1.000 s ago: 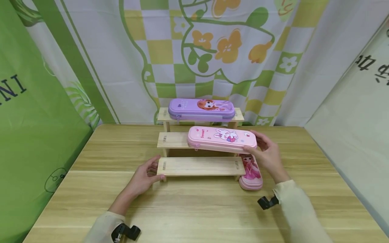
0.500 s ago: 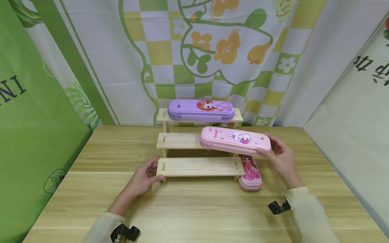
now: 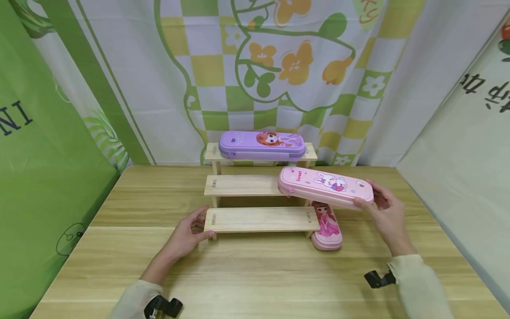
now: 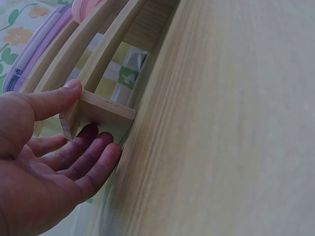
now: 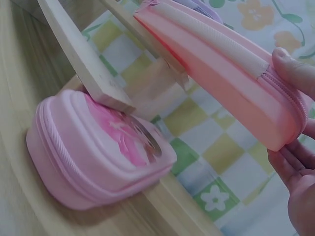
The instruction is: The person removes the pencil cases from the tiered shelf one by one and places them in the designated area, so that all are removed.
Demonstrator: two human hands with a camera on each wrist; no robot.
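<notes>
My right hand (image 3: 384, 212) grips the right end of a pink pencil case (image 3: 326, 185) with a rabbit picture and the word "Sweet". Its left end overlaps the middle step in the head view, and the right wrist view shows its zip and underside. My left hand (image 3: 187, 235) holds the left end of the lowest step of a three-step wooden rack (image 3: 260, 219), thumb at the front corner in the left wrist view. A second pink pencil case (image 5: 93, 152), with a girl in a pink dress, lies on the table at the rack's right end, partly hidden under the lowest step.
A purple pencil case (image 3: 263, 145) with a red-haired girl lies on the top step. The rack stands on a wood-grain table (image 3: 255, 279). Behind it hangs a patterned curtain (image 3: 223, 84), with a green cloth (image 3: 48, 168) on the left and a pale one (image 3: 470, 150) on the right.
The rabbit pencil case has moved right along the middle step with my right hand, its right end now well past the rack. My left hand has stayed at the rack's left end.
</notes>
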